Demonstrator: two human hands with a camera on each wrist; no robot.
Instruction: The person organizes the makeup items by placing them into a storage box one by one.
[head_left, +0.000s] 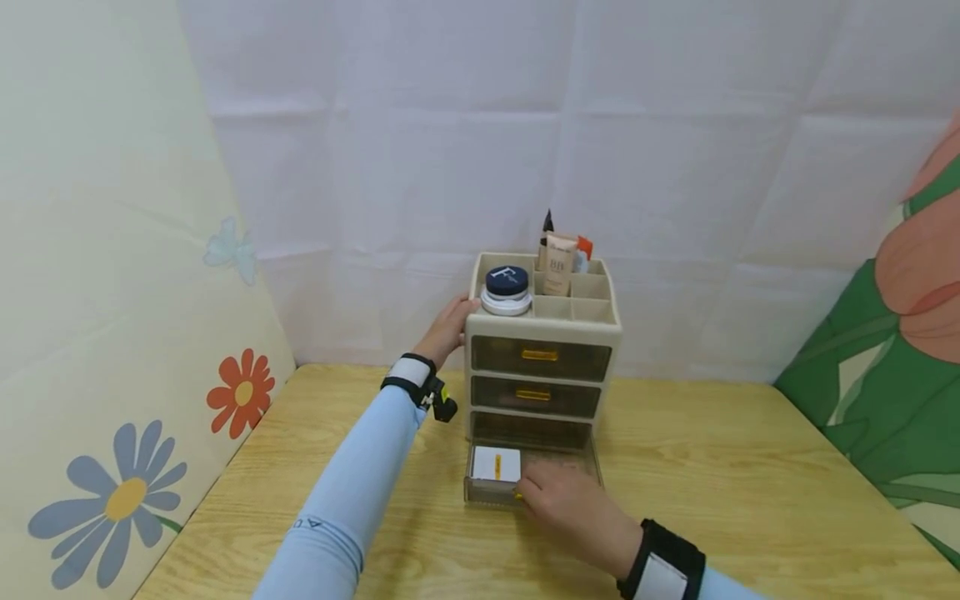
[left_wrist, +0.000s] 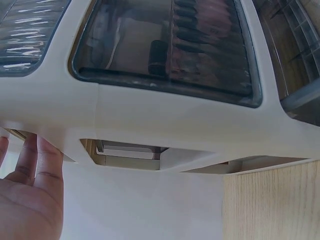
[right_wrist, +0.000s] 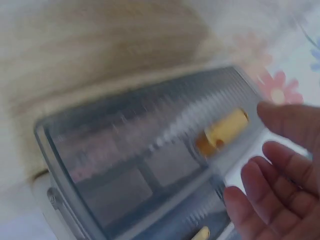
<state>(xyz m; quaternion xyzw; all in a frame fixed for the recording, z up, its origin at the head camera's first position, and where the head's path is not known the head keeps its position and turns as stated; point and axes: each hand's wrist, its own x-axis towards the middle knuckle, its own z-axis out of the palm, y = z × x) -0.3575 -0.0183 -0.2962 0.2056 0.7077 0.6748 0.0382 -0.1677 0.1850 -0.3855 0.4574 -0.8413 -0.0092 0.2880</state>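
Observation:
A cream desktop drawer organizer (head_left: 611,329) stands on the table with its bottom drawer (head_left: 480,492) pulled out. My left hand (head_left: 450,327) rests against the organizer's left side. In the left wrist view, its straight fingers reach a cutout in the organizer's cream side wall (left_wrist: 150,115). My right hand (head_left: 573,504) is at the front of the bottom drawer, overlapping it in the head view. The right wrist view shows its fingers loosely bent beside the yellow handle (right_wrist: 227,131), holding nothing. A white square item with a yellow strip (head_left: 497,463) lies in the drawer's left part.
Two closed drawers with yellow handles (head_left: 540,355) sit above. On top are a dark-blue-lidded round case (head_left: 507,281) over a white one, a BB tube (head_left: 557,265), a black-tipped pen (head_left: 548,223) and an orange-capped item (head_left: 585,247). White cloth (head_left: 420,167) hangs behind the wooden table (head_left: 697,467).

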